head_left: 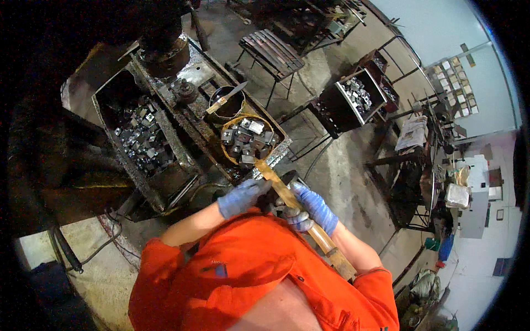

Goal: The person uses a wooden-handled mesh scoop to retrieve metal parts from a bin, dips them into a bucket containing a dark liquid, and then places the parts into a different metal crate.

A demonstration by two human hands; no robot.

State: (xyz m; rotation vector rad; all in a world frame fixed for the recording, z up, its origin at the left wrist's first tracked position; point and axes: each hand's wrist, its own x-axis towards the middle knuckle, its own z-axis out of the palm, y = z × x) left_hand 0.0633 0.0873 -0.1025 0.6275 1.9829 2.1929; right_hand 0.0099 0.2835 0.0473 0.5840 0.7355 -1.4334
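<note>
My right hand (313,208), in a blue glove with dark, dirty fingers, is closed around a long yellowish-brown bar (282,191). The bar slants from the rim of a round container (223,150) down past my right forearm. To its left, my left hand (243,197), also gloved in blue, has its fingers stretched toward the bar, beside a dark part between the hands whose shape I cannot make out. Whether those fingers touch it is unclear. Small square-edged metal blocks (247,138) fill the yellow-rimmed container just ahead of my hands.
A metal trough (160,190) full of metal pieces (144,132) stands at left. Across a dark bucket (231,113) lies a flat tool with a yellow handle (216,105). Further off are a slatted stand (270,52), a box of metal parts (358,94) and a cluttered bench (411,132).
</note>
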